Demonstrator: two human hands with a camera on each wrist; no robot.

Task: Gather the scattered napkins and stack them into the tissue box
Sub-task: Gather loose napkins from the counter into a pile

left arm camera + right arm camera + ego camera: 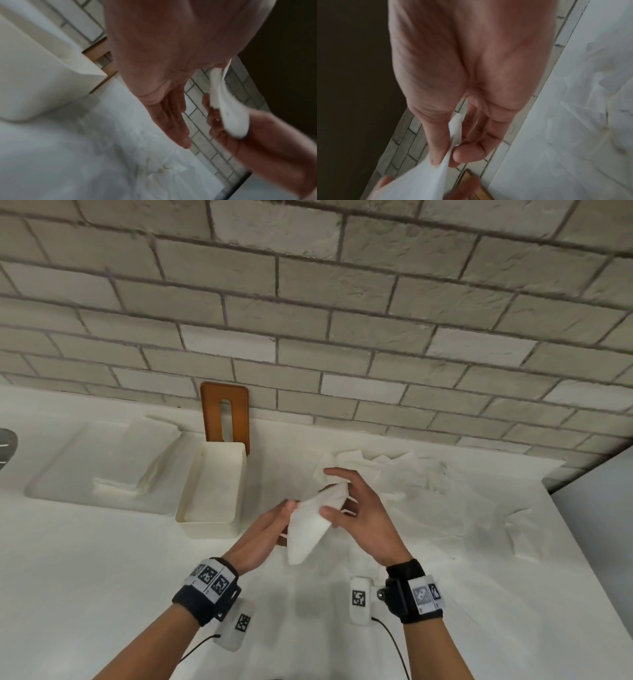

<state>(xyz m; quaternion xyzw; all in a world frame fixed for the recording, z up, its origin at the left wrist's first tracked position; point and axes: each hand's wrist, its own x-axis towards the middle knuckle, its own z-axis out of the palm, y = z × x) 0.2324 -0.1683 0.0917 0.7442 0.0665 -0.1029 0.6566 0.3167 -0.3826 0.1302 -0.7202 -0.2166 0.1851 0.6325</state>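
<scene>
Above the white counter, both hands hold one folded white napkin (313,523). My left hand (287,515) takes its lower left part between thumb and straight fingers (171,121). My right hand (325,492) pinches the upper end between thumb and forefinger, which the right wrist view shows close up as the right hand (447,155) on the napkin (419,182). The open white tissue box (236,491) stands just left of the hands, with paper lying flat inside. Several loose napkins (404,477) lie spread on the counter behind and to the right of the hands.
The box's brown wooden lid (210,416) with a slot leans upright on the brick wall behind the box. A shallow white tray (51,481) left of the box holds more folded napkins (154,467). The counter's right edge (582,542) runs diagonally.
</scene>
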